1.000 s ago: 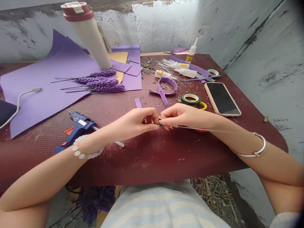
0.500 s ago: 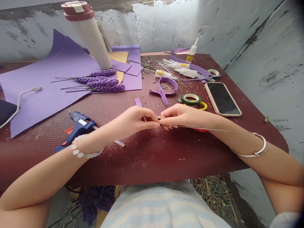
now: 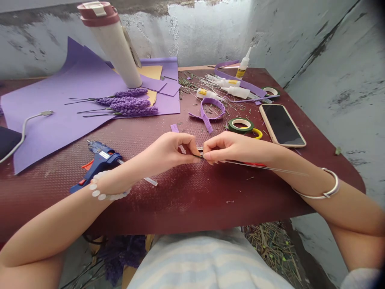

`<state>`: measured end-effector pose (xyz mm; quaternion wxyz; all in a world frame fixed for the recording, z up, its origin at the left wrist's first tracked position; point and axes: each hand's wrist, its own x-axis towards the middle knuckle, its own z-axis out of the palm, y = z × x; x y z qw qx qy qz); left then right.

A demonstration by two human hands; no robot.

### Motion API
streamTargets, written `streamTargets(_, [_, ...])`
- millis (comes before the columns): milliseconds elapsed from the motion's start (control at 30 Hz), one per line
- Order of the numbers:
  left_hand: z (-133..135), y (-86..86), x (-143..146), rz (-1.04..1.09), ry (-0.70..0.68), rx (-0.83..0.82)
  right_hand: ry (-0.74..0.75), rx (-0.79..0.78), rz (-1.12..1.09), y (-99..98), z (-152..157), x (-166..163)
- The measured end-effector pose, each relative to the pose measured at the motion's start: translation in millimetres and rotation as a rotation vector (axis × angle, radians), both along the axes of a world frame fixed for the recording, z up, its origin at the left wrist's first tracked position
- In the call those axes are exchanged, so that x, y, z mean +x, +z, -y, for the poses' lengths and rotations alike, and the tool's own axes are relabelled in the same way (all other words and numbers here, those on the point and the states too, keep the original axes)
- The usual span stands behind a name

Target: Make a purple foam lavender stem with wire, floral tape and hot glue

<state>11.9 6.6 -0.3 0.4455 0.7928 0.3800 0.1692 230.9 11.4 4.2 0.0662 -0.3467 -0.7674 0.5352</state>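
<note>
My left hand (image 3: 174, 149) is closed in a pinch over the table, thumb against the fingers. Between its fingertips and those of my right hand shows a short dark green strip (image 3: 198, 156), which looks like floral tape. My right hand (image 3: 230, 147) pinches a thin pale wire (image 3: 261, 165) that runs back to the right along the forearm. The two hands nearly touch at the fingertips. Partly hidden under my right hand lie scissors (image 3: 257, 133) with yellow and red on the handles. Just behind them is a roll of green tape (image 3: 249, 125).
A blue glue gun (image 3: 100, 162) lies left of my left forearm. Behind are purple crepe strips (image 3: 206, 116), glue bottles (image 3: 237, 92), cut wires and a phone (image 3: 282, 125). Purple flower stems (image 3: 129, 104) and a tumbler (image 3: 117, 52) stand or lie on purple paper (image 3: 60, 108).
The wire's far end has swung slightly, and more dark green strip shows between my fingertips. The green tape roll has shifted a little to the left.
</note>
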Motion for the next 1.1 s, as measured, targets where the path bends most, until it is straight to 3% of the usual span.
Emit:
streamTargets(300, [1.5, 1.4, 0.8, -0.084, -0.078, 0.024, 0.002, 0.003, -0.012, -1.0, -2.4, 0.7])
streamTargets(500, [1.0, 1.5, 0.0, -0.028, -0.064, 0.066, -0.004, -0.082, -0.067, -1.7, -1.9, 0.6])
streamTargets(933, [3.9, 3.9, 2.8, 0.083, -0.004, -0.008, -0.044, -0.141, -0.122, 2.0, 2.0, -0.3])
streamTargets(1100, [6.4, 5.5, 3.1, 0.070, 0.015, 0.093, -0.034, -0.125, -0.115, 0.6, 2.2, 0.1])
